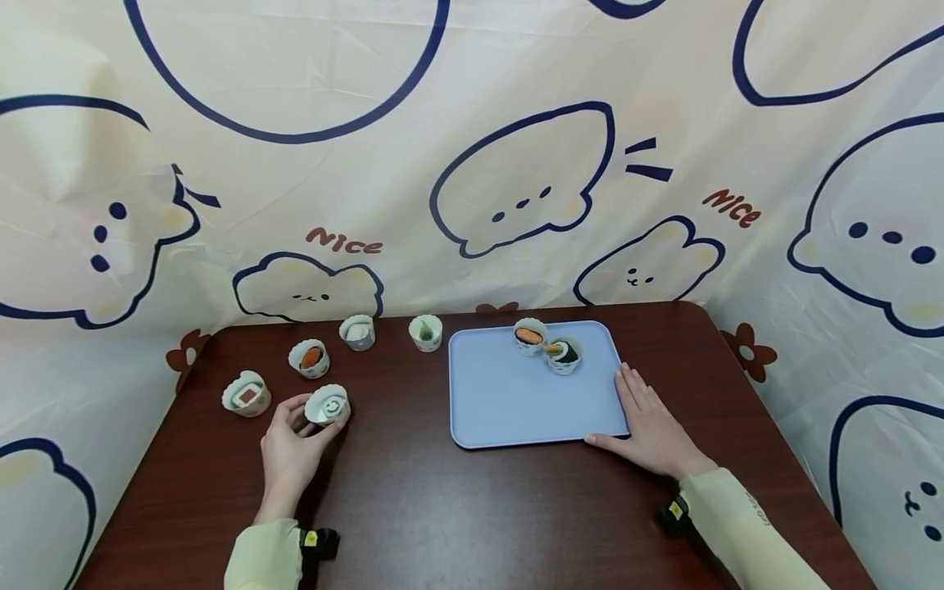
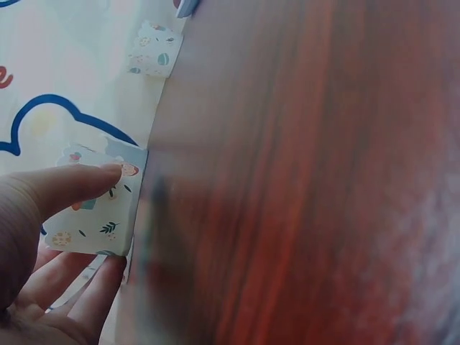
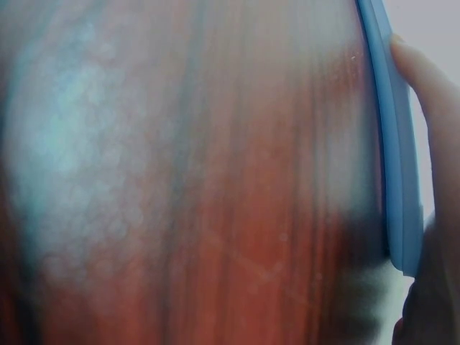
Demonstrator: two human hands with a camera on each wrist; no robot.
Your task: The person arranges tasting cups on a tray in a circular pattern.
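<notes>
On the left, my left hand grips a small patterned paper cup between thumb and fingers. A white piece with a dark swirl shows in that cup. In the left wrist view the thumb lies across the cup's printed side, with fingers around its far side. My right hand rests against the right front corner of a light blue tray, its fingers extended along the right edge. Its thumb touches the tray's rim in the right wrist view. Two cups stand at the tray's back: one with an orange-topped piece, one with a dark-wrapped piece.
Left of the tray, several similar cups stand on the brown table: a green-topped one, a white one, an orange-topped one and a red-and-white one. A printed cloth hangs behind the table.
</notes>
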